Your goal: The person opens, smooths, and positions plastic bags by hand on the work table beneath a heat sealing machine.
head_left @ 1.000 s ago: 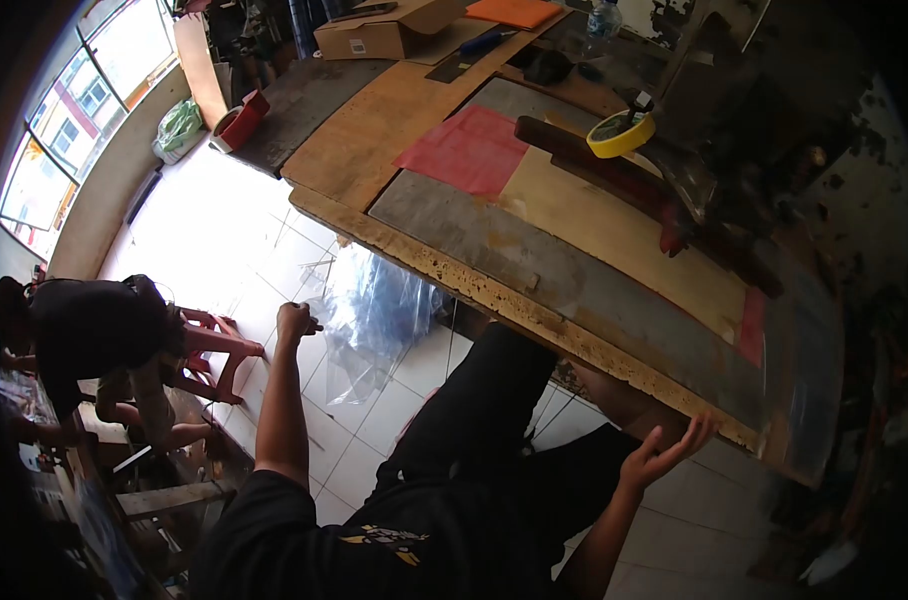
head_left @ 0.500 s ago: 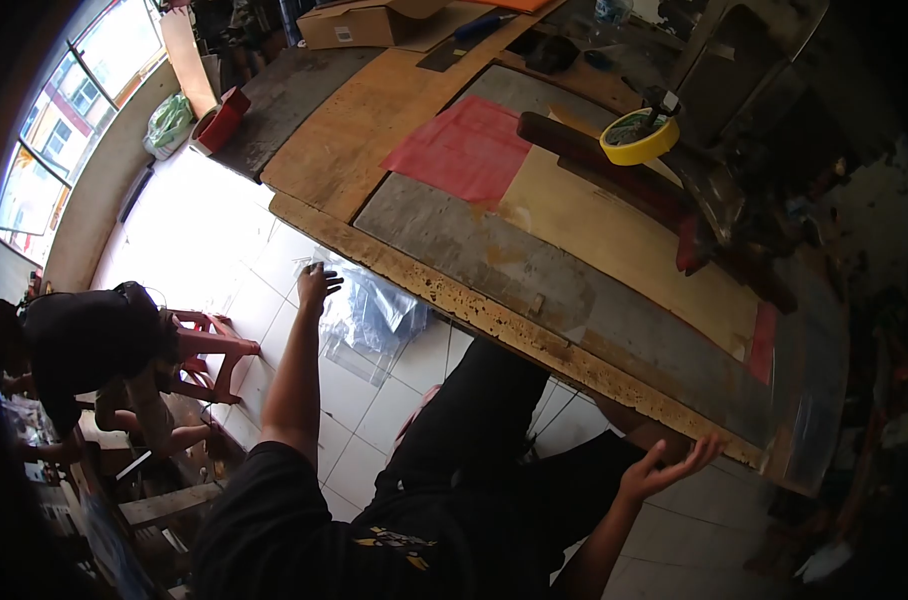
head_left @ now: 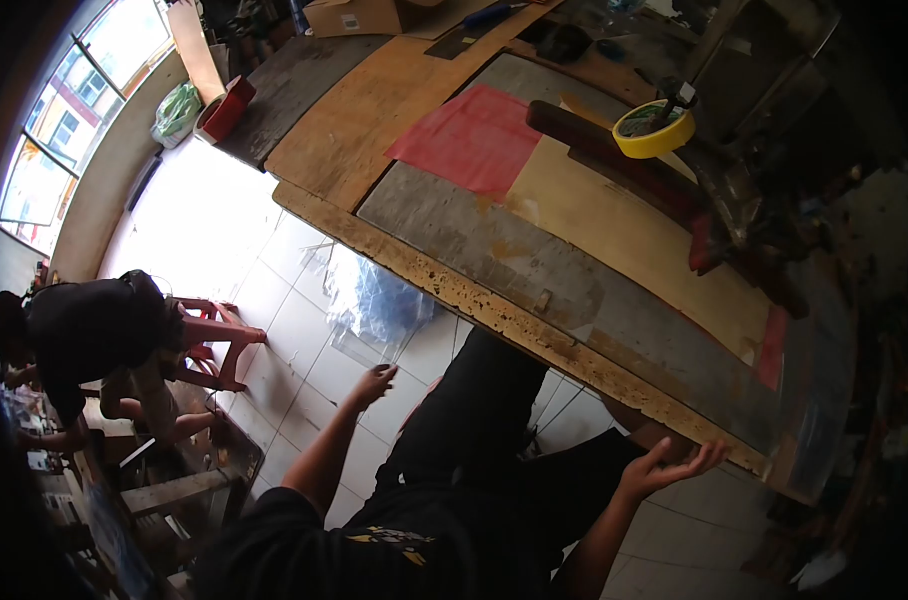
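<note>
My left hand (head_left: 374, 384) hangs in the air over the tiled floor, its fingers loosely bent and apart, with nothing visible in it. Ahead of it, a heap of clear plastic sheets (head_left: 374, 305) lies on the floor. My right hand (head_left: 677, 468) is open, palm up, with its fingertips at the worn front edge of the workbench (head_left: 519, 320); I cannot tell if they touch. On the bench lie a red sheet (head_left: 469, 140) and a long cream sheet (head_left: 634, 245), partly covered by a dark bar (head_left: 614, 165).
A roll of yellow tape (head_left: 654, 145) hangs on a metal fixture above the bench. Red tape rolls (head_left: 224, 110) sit at the bench's far left corner. A cardboard box (head_left: 359, 15) stands at the back. To the left, a person (head_left: 94, 340) bends beside a red stool (head_left: 219, 335).
My left hand has drawn back from near the plastic sheets toward my body, and its fingers are more bent. My right hand has hardly moved. The view has shifted slightly.
</note>
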`<state>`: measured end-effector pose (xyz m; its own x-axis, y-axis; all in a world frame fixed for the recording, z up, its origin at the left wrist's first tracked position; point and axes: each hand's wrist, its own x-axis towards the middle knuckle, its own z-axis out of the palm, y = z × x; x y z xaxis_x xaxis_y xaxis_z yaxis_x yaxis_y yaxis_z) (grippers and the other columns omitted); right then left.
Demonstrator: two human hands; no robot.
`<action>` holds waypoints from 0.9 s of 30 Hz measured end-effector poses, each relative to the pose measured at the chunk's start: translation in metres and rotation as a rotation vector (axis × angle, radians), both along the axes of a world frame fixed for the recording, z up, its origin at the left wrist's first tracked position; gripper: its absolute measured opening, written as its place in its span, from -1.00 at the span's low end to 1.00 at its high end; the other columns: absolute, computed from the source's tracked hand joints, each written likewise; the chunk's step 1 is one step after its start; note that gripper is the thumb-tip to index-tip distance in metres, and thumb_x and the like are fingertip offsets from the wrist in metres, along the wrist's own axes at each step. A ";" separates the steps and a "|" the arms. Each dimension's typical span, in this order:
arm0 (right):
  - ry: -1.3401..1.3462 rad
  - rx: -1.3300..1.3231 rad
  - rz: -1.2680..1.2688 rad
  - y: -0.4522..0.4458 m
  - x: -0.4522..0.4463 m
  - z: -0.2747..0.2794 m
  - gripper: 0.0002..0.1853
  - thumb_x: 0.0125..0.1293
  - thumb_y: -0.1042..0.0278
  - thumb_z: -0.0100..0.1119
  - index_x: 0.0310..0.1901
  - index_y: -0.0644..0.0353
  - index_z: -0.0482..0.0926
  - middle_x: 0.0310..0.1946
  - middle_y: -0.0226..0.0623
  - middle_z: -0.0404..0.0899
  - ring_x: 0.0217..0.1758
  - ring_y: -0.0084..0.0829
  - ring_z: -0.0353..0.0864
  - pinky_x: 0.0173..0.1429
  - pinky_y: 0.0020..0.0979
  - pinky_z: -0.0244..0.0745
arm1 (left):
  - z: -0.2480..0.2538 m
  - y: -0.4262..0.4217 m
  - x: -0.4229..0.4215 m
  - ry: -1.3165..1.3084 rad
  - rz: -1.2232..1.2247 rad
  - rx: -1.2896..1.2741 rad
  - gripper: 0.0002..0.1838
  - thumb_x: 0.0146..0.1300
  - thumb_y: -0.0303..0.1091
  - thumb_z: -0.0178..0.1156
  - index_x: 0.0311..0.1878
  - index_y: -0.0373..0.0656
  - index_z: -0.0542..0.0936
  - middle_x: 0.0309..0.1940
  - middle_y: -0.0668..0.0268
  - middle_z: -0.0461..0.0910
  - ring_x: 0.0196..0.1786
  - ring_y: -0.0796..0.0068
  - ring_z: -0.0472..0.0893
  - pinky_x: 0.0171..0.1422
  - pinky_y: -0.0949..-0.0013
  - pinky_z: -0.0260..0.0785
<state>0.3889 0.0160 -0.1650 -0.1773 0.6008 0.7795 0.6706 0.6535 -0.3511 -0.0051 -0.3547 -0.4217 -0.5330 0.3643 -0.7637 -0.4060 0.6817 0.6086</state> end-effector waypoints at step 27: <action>-0.060 0.144 -0.049 0.013 0.011 -0.016 -0.32 0.55 0.20 0.17 0.53 0.29 0.15 0.55 0.20 0.17 0.72 0.37 -0.03 0.71 0.45 -0.17 | 0.501 0.246 0.181 -0.748 -0.712 2.014 -0.27 0.50 0.26 0.17 0.23 -0.35 0.62 0.11 -0.10 0.62 0.15 0.02 0.61 0.19 0.14 0.45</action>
